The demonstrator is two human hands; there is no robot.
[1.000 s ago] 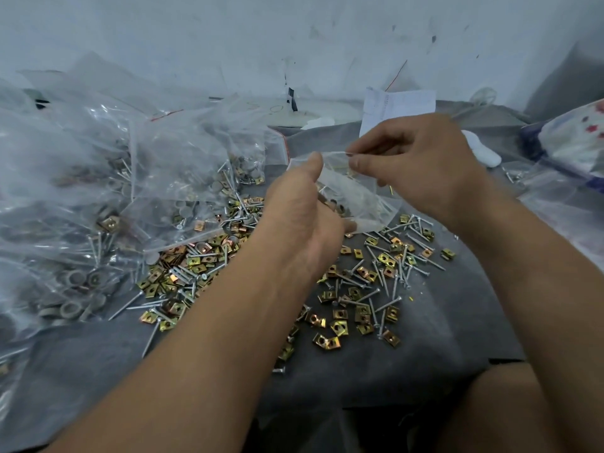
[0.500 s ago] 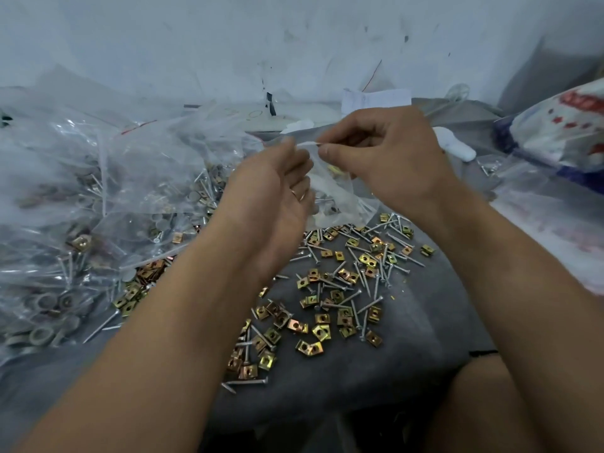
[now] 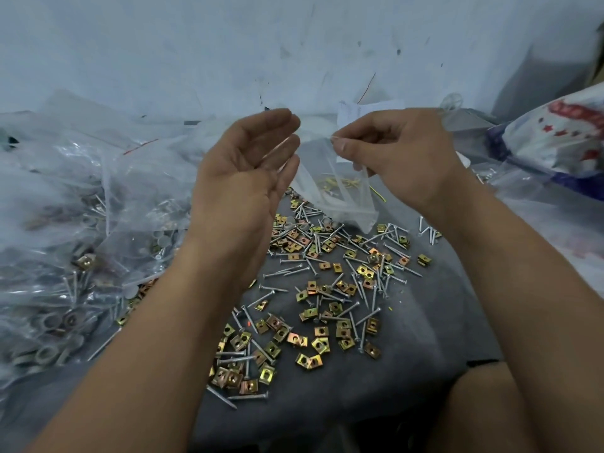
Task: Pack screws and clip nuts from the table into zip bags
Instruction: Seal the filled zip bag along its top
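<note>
the right hand (image 3: 397, 155) pinches the top edge of a clear zip bag (image 3: 333, 194) between thumb and forefinger, remaining fingers curled. the bag hangs from this pinch above the grey table (image 3: 425, 338), long axis near vertical and tilted, mouth end up at the fingers, bottom corner pointing down and right, just above the scattered parts. whether the mouth is sealed cannot be told. the left hand (image 3: 243, 178) is raised beside the bag, palm facing right, fingers straight and close together, holding nothing; its fingertips lie just beside the bag's upper left edge, contact not clear.

loose screws (image 3: 327, 253) and brass-coloured clip nuts (image 3: 313, 341) lie spread on the table below both hands. filled clear bags (image 3: 81, 207) are heaped at left.

change from 0.5 s ago: the left hand then pinched the bag's top edge close to the right hand; it has now released and opened, and the hands are apart
</note>
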